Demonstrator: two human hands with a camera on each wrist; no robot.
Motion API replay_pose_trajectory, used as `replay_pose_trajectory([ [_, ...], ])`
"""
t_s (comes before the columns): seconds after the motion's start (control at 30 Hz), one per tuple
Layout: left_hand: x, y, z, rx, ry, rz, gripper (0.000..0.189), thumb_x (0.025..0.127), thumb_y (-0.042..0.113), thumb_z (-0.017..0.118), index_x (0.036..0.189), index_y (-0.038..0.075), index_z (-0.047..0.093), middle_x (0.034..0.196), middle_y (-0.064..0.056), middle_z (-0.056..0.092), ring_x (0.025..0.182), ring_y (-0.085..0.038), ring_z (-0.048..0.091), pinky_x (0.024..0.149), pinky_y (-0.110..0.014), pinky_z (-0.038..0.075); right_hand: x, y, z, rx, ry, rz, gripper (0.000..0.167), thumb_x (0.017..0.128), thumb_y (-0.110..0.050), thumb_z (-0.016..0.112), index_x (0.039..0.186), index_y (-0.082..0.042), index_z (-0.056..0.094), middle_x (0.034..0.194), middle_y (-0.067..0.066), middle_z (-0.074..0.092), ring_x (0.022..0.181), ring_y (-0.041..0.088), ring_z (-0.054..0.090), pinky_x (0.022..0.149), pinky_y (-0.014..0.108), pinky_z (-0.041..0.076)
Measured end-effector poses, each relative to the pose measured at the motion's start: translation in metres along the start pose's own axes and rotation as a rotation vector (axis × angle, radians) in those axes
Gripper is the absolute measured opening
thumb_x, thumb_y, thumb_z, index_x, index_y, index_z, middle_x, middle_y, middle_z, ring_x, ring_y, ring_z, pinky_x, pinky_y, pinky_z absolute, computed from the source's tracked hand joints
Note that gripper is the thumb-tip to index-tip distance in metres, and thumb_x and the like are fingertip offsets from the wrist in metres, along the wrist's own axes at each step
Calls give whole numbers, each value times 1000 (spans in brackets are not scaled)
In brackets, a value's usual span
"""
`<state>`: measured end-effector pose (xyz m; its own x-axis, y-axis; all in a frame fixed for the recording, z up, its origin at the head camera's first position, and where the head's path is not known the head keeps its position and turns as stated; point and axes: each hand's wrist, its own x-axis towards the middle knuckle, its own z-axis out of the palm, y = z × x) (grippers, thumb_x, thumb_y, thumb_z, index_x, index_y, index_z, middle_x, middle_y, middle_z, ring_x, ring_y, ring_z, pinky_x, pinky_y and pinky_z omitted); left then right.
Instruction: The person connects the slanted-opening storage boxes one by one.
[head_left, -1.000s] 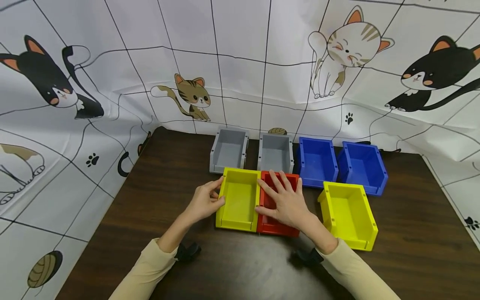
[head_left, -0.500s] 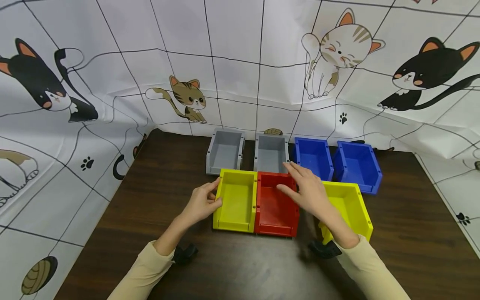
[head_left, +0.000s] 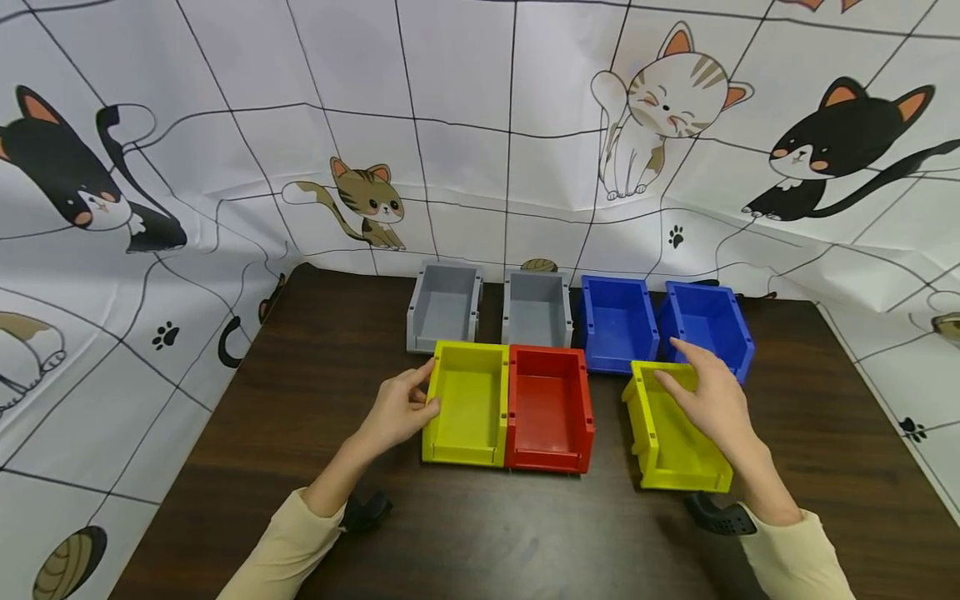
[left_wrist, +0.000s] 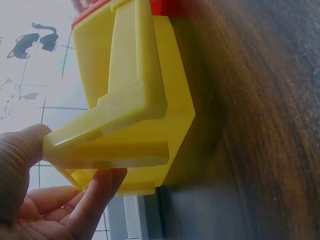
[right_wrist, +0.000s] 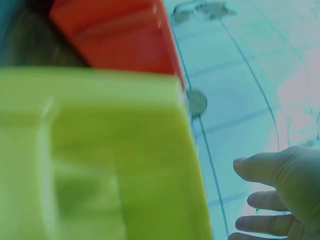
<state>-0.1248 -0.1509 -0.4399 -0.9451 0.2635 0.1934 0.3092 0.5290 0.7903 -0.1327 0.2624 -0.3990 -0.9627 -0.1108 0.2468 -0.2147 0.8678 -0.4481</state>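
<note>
My left hand [head_left: 397, 407] pinches the left side wall of a yellow storage bin [head_left: 467, 404]. In the left wrist view the thumb and fingers [left_wrist: 95, 202] lie on either side of that wall's rim. A red storage bin [head_left: 549, 408] stands flush against the bin's right side. Over the right part of a second yellow bin [head_left: 671, 450] hovers my right hand [head_left: 716, 404], its fingers extended and thumb apart. The right wrist view shows this hand [right_wrist: 295, 185] beside the blurred yellow bin [right_wrist: 130, 165], holding nothing.
Two grey bins [head_left: 447, 304] [head_left: 537, 307] and two blue bins [head_left: 618, 321] [head_left: 708, 321] form a row along the back of the dark wooden table [head_left: 322, 350]. A white cat-print cloth [head_left: 465, 192] hangs behind and at the sides.
My right hand has lifted off the red bin and moved right, over the second yellow bin, which now stands slightly turned. The left hand keeps its hold on the first yellow bin.
</note>
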Motion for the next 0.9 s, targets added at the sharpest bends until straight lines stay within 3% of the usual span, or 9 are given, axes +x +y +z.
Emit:
replay_pose_trajectory([
  [0.33, 0, -1, 1, -13, 2, -4, 61, 77, -3, 64, 134, -11, 43, 106, -23, 60, 66, -13, 55, 58, -21, 54, -25, 33, -10, 9, 37, 170, 51, 90, -20, 61, 128, 12, 47, 116, 35, 53, 96, 46, 55, 77, 59, 45],
  [0.47, 0, -2, 2, -11, 0, -7, 61, 78, -3, 64, 134, -11, 43, 107, -22, 60, 66, -13, 55, 58, -21, 53, -30, 42, -9, 50, 9, 245, 45, 91, -17, 59, 124, 13, 51, 100, 30, 63, 82, 39, 63, 63, 40, 52],
  [0.6, 0, -2, 2, -14, 1, -1, 61, 77, -4, 64, 134, -11, 43, 106, -22, 60, 66, -13, 56, 57, -21, 53, -32, 48, -8, 81, -7, 286, 40, 91, -18, 58, 117, 12, 58, 89, 26, 67, 75, 35, 64, 53, 24, 47],
  [0.9, 0, -4, 2, -13, 9, 10, 61, 77, -4, 64, 133, -11, 43, 106, -22, 60, 66, -13, 56, 57, -20, 53, -31, 49, -8, 87, 28, 307, 33, 87, -10, 59, 109, 15, 62, 86, 28, 67, 69, 33, 63, 49, 21, 45],
])
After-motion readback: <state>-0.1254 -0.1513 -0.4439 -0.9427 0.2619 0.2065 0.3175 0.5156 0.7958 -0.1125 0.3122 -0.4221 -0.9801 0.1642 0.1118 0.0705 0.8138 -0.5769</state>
